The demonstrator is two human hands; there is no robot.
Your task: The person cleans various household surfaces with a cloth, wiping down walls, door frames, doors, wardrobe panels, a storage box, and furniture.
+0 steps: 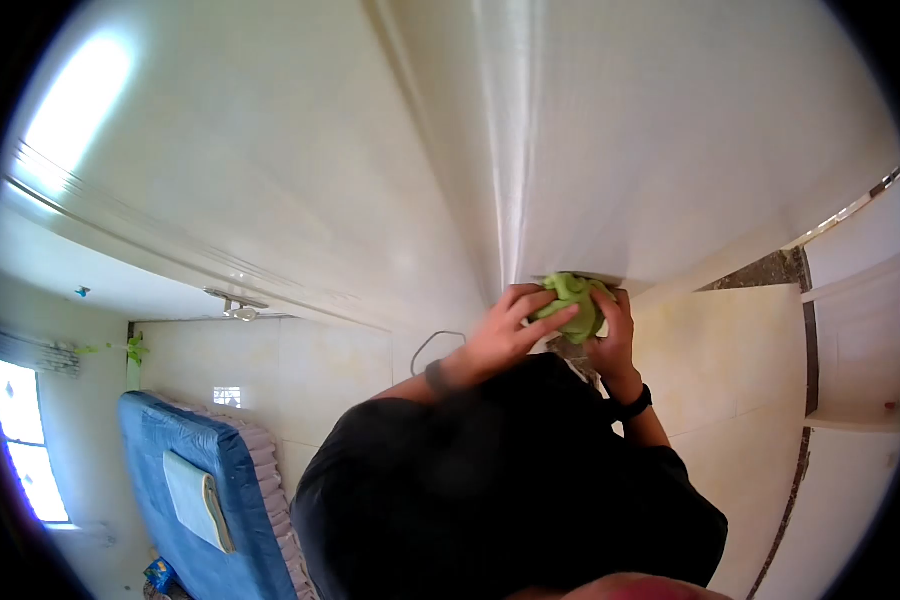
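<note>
A crumpled green cloth (576, 308) is bunched between my two hands, close against the pale door panel (670, 180). My left hand (516, 325) presses on its left side with fingers bent over the fabric. On the other side, my right hand (615, 325) grips the cloth, its thumb and fingers curled around the edge. A dark slot-like strip on the panel shows just behind the cloth. Dark bands circle both wrists.
A metal lock or handle (235, 305) sticks out at the panel's left edge. Below left stands a bed with a blue cover (150, 450) and a folded towel (198, 500) on it. A thin wire-like loop (430, 345) shows beside my left forearm. Pale tiles (720, 360) cover the floor.
</note>
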